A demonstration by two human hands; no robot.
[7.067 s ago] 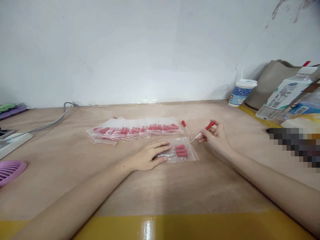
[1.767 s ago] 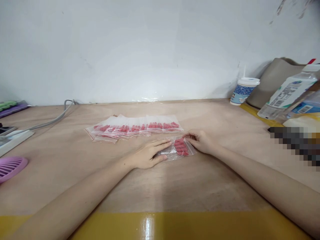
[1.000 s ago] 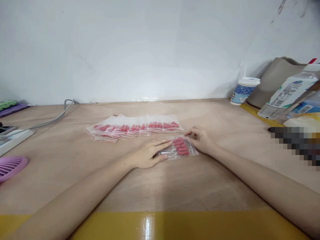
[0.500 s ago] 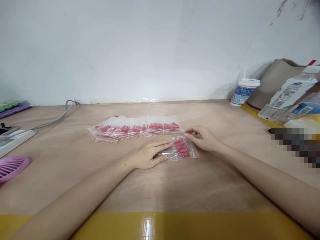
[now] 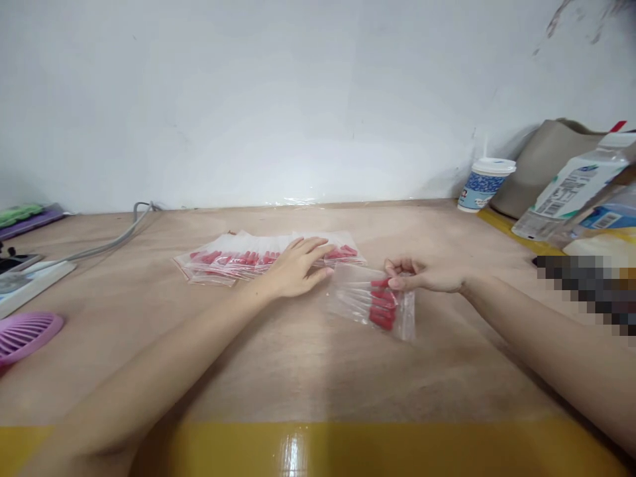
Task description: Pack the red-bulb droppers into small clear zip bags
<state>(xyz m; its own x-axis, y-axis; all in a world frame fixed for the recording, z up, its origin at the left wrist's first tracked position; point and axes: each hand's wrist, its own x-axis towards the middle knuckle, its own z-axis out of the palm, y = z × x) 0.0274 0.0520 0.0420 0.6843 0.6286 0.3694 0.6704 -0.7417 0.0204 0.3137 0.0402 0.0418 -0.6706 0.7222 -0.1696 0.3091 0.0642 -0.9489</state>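
Observation:
Between the thumb and fingers of my right hand is the edge of a clear plastic bag. Several small red cylinders lie side by side inside this bag, which looks tilted off the table. My left hand is open, fingers spread, over the right part of a row of overlapping clear bags. These also contain small red pieces. Whether my left fingers touch the bags, I cannot tell. Part of the row is hidden under that hand.
On the wooden table's right stand a paper cup and a grey container, with a plastic bottle leaning there. At left are a white power strip, a grey cable and a pink slotted object.
My left hand has left the single bag and moved up over the row. My right hand has gripped that bag's edge and shifted it right, lifting it.

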